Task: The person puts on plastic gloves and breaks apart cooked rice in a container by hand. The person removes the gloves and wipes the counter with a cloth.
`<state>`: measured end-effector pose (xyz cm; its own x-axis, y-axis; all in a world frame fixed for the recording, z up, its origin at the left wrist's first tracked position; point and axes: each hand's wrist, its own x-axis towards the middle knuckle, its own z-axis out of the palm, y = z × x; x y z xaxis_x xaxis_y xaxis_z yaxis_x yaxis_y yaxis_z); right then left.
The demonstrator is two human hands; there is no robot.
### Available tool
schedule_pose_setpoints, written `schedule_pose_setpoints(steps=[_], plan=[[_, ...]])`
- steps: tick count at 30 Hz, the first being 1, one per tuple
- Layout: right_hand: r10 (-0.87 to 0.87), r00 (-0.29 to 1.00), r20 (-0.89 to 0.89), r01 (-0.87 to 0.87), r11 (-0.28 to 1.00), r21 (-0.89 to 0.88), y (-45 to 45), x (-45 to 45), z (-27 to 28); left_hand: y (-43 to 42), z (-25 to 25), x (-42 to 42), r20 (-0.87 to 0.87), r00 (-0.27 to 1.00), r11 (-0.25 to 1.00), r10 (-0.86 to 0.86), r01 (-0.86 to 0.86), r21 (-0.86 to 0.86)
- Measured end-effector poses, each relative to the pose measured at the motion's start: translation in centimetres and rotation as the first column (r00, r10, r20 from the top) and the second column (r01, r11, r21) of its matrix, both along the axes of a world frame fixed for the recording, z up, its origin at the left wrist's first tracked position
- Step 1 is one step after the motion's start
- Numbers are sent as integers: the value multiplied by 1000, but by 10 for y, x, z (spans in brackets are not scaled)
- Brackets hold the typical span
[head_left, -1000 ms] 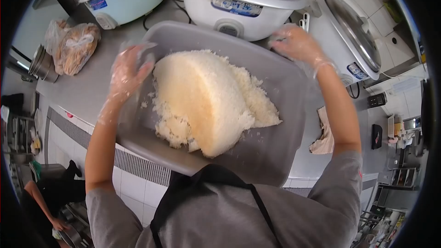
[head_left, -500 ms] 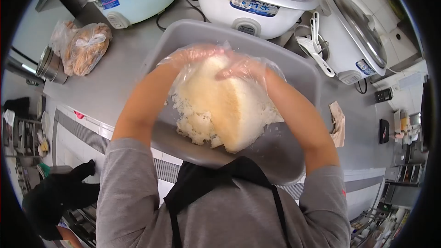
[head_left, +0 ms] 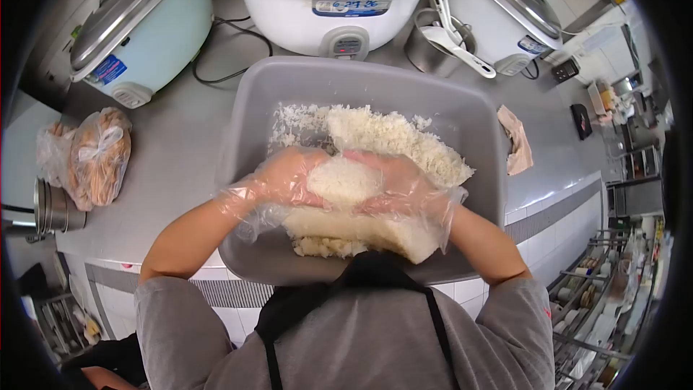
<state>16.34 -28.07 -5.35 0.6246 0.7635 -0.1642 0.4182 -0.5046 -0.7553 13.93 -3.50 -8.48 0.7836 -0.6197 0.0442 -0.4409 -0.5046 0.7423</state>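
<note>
Two hands [head_left: 287, 175] [head_left: 401, 182], half curled, gripping rice [head_left: 345, 179]

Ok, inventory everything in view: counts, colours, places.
Rice: uncountable, white, in tub
Tub: 1, grey, on counter
Rice cookers: 3, one pale blue, two white, counter's back
Pot: 1, silver, beside right cooker
Utensils: 2+, white, on pot
Bagged food: 1+ bags, brown, counter's left
Containers: 2+, silver, beside bags
Cloth: 1, beige, tub's right
Unclear object: 1, black, far right
Shelves: several, grey, lower right
Other person: 1, dark-clothed, lower left
Apron: 1, black, bottom
Shirt: 1, grey, bottom
Left hand, right hand: 1 each, clear-gloved, cupping rice
</note>
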Motion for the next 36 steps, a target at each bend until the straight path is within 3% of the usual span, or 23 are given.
schedule_pose_setpoints(steps=[3,6,9,13,16,18,19,20,21,23,25,27,28,31,34,36], plan=[[-139,990,3,137,982,131,2,3,-21,-3,0,8,-25,992,976,120,-114,188],[-215,977,13,209,960,186,4,11,-28,-9,5,10,-105,957,947,269,-243,211],[-125,913,389,147,989,-27,8,15,-24,-8,-5,14,-58,946,926,320,-299,231],[-160,963,219,166,986,-7,10,31,-30,-5,-14,12,-97,944,947,316,-307,95],[-216,944,249,205,976,72,3,38,-47,-11,-7,8,44,926,902,376,-376,210],[-270,904,331,259,963,79,-4,40,-56,-17,6,1,147,893,879,426,-447,166],[-321,876,359,343,939,3,-5,40,-53,-21,9,-5,188,874,867,449,-476,144],[-366,846,387,424,903,-73,-6,41,-49,-23,8,-7,272,872,835,408,-477,276],[-403,815,416,497,855,-145,-5,40,-42,-24,4,-9,269,866,829,422,-488,274],[-324,847,421,454,853,-257,-6,39,-32,-17,-2,-10,275,849,810,451,-519,273],[-187,846,499,364,887,-285,-21,45,-35,-6,-7,-11,355,863,862,360,-453,227],[-130,888,442,335,840,-426,-44,50,-34,-2,-3,-14,417,850,904,322,-407,131],[-108,906,410,319,811,-491,-54,53,-35,-1,2,-12,365,860,889,357,-433,149],[-331,917,222,399,752,-525,-70,58,-41,-5,8,5,222,882,869,415,-456,190],[-254,960,121,275,749,-604,-59,54,-2,13,-25,56,32,949,937,314,-315,153],[-343,915,-211,306,933,-189,-63,57,-3,30,-56,82,-184,961,979,205,-201,39]])
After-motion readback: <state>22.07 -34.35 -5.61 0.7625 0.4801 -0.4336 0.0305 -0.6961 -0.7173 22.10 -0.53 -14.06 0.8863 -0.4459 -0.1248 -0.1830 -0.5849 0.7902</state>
